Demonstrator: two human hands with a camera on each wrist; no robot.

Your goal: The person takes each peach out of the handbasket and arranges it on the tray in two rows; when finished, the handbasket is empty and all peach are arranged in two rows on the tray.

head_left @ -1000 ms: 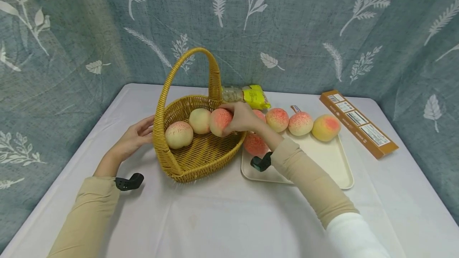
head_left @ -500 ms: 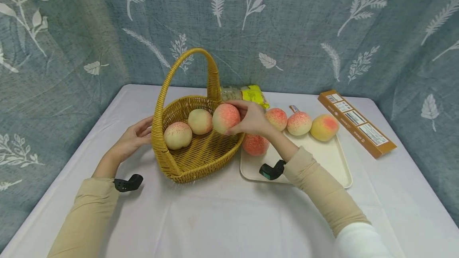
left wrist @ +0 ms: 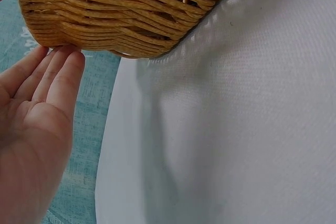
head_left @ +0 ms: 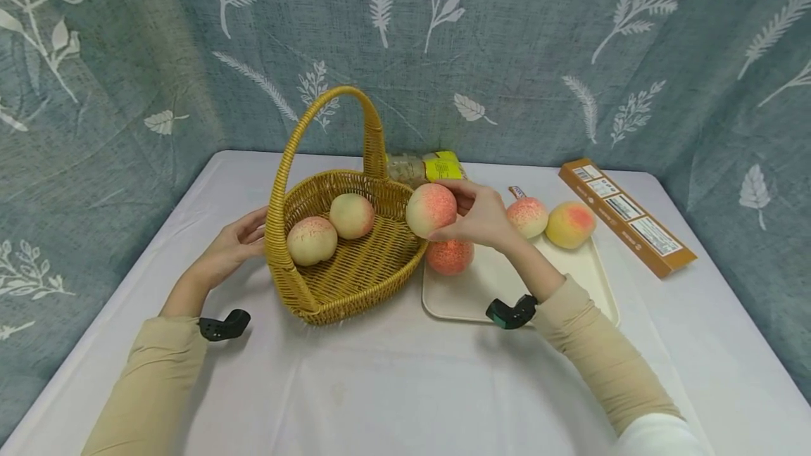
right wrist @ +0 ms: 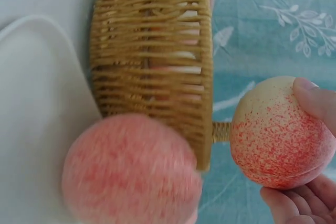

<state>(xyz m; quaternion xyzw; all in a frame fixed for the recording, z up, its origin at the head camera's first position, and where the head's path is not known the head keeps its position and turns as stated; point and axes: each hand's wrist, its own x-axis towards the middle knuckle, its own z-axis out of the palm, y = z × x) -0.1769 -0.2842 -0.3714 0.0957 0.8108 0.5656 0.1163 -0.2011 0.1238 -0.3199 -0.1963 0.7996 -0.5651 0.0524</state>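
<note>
My right hand [head_left: 486, 217] holds a pink-and-cream peach [head_left: 431, 210] between thumb and fingers, raised over the right rim of the wicker basket [head_left: 355, 294]. In the right wrist view the thumb lies on one side of that peach [right wrist: 281, 135] and the fingers on the other. My left hand [head_left: 228, 248] is at the basket's left side; in the left wrist view its straight fingertips [left wrist: 65, 59] touch the woven rim. Two pale peaches lie in the basket, one at the left [head_left: 312, 241] and one farther back [head_left: 352, 216].
A cream tray [head_left: 456, 308] stands right of the basket. On it are a red peach [head_left: 450, 257], a speckled peach [head_left: 528, 217] and a yellow peach [head_left: 571, 224]. Behind lie a yellow packet [head_left: 443, 165] and a small wrapper [head_left: 517, 192]. A long brown box [head_left: 627, 217] lies far right.
My right hand has carried the peach from inside the basket up and right to over its right rim. The left hand has stayed by the basket's left side.
</note>
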